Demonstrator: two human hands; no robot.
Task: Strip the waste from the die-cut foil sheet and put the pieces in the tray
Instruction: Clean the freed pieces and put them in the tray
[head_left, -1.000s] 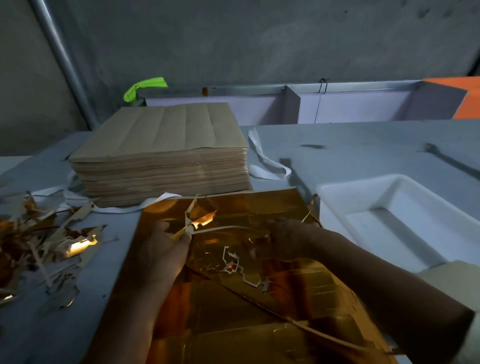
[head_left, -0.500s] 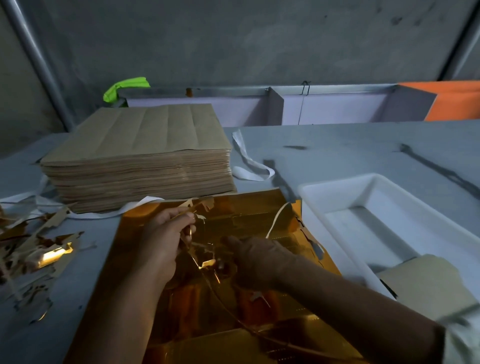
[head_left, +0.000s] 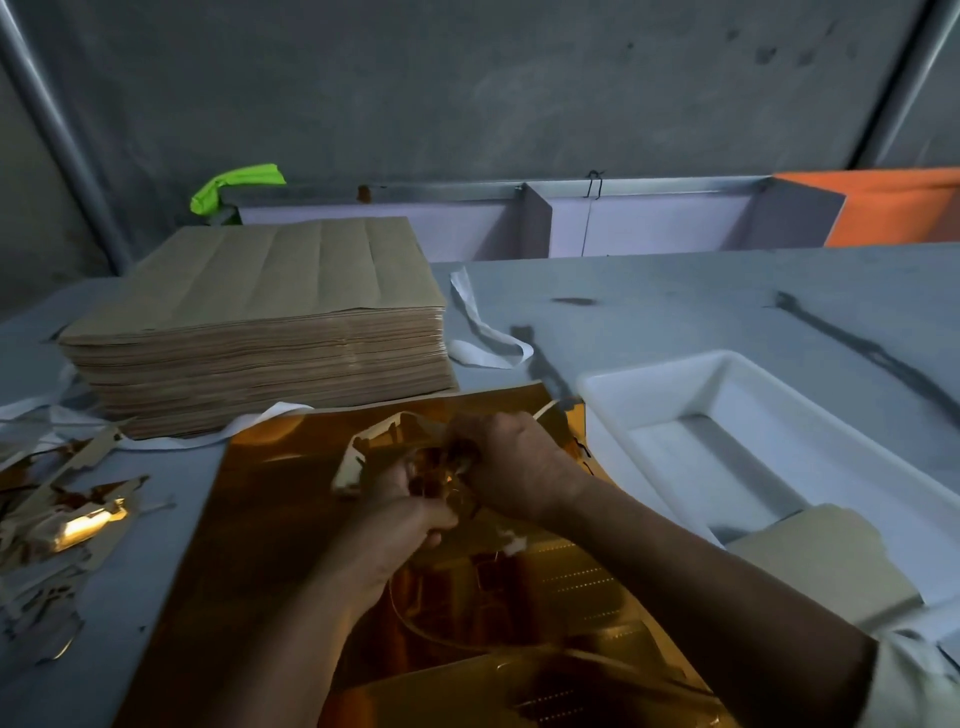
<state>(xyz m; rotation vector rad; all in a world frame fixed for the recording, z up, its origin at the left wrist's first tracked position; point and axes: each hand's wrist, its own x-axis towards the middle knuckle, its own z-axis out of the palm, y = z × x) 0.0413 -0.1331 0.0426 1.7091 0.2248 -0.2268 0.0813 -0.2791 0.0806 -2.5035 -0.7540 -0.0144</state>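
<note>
A gold die-cut foil sheet (head_left: 270, 519) lies on the grey table in front of me. Over its upper middle, my left hand (head_left: 400, 514) and my right hand (head_left: 511, 462) meet, both gripping a crumpled strip of foil waste (head_left: 363, 452) that curls up off the sheet. A thin strand trails from the hands down across the sheet. The white plastic tray (head_left: 613, 387) stands just right of the sheet, with one tan die-cut piece (head_left: 826, 556) resting on its near rim.
A thick stack of brown-backed sheets (head_left: 270, 322) sits behind the foil at the left. A heap of stripped foil scraps (head_left: 62, 525) lies at the left edge. White strapping loops (head_left: 483, 332) lie beside the stack. Low partitions (head_left: 540, 218) line the table's back.
My hands have come together over the sheet's upper middle, bunching the waste strip between them. The view has shifted slightly left.
</note>
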